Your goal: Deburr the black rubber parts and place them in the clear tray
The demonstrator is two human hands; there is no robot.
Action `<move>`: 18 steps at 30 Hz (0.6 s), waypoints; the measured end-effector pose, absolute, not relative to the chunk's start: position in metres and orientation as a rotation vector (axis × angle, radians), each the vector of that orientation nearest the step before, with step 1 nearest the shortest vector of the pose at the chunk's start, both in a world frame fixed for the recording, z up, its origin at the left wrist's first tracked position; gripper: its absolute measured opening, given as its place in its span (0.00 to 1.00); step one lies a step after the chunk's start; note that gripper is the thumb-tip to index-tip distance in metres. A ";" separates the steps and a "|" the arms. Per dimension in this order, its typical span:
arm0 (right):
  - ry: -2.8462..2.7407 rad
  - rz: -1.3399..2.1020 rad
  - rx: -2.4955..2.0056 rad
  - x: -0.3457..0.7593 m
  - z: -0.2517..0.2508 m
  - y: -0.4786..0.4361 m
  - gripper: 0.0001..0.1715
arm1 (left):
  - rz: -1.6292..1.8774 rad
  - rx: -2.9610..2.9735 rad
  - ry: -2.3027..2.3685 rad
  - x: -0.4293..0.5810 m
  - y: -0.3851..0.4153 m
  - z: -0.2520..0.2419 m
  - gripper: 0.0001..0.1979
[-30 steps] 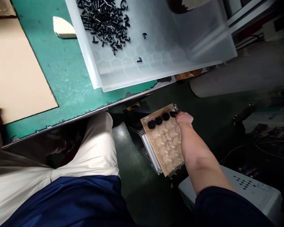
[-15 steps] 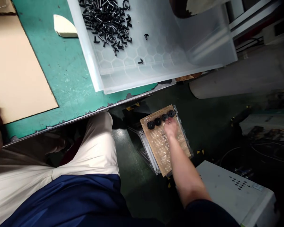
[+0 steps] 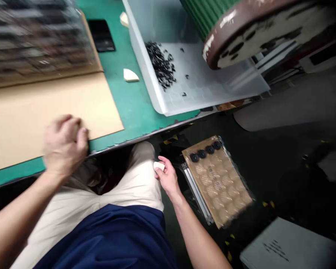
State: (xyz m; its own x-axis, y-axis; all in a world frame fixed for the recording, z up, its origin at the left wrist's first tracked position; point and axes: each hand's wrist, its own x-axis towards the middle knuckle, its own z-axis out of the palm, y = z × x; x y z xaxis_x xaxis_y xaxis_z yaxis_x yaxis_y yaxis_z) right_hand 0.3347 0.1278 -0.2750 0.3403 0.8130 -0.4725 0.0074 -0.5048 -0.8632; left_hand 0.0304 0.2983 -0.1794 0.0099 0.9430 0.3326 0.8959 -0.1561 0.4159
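My right hand (image 3: 169, 177) pinches a small cream-coloured piece (image 3: 159, 166) between thumb and fingers, above my right thigh. Two similar pieces lie on the green table: a curved wedge (image 3: 130, 76) and another pale piece (image 3: 124, 19) farther back. Blurred by motion, my left hand (image 3: 65, 145) is curled into a loose fist at the front edge of a cardboard sheet (image 3: 39, 112); whatever its fingers may hold is hidden. Lower right, a clear moulded tray (image 3: 221, 183) on brown cardboard carries several black round parts (image 3: 210, 149) along its far end.
A translucent bin (image 3: 159, 101) holding a heap of small black parts (image 3: 161, 67) stands on the table (image 3: 134, 101). A green ribbed roll with a brown-rimmed disc (image 3: 212, 48) overhangs it. A black phone-like slab (image 3: 101, 35) lies near a plastic-covered stack (image 3: 39, 41). A grey box (image 3: 288, 243) stands lower right.
My right hand has left the tray's black parts and come back over my thigh, now with the cream piece. My left hand has moved right along the cardboard. The view has shifted left.
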 end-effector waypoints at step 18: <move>-1.996 0.234 -1.596 0.209 -0.129 0.331 0.40 | 1.131 1.701 1.971 -0.152 0.283 -0.137 0.13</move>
State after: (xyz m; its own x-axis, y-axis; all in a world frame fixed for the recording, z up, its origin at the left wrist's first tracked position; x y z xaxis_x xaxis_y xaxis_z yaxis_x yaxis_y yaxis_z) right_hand 0.2087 0.3313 -0.1292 -0.1273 0.9393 0.3187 0.8400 0.2730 -0.4689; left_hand -0.1516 0.2832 -0.1374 -0.2529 0.9321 0.2595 0.6942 -0.0120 0.7197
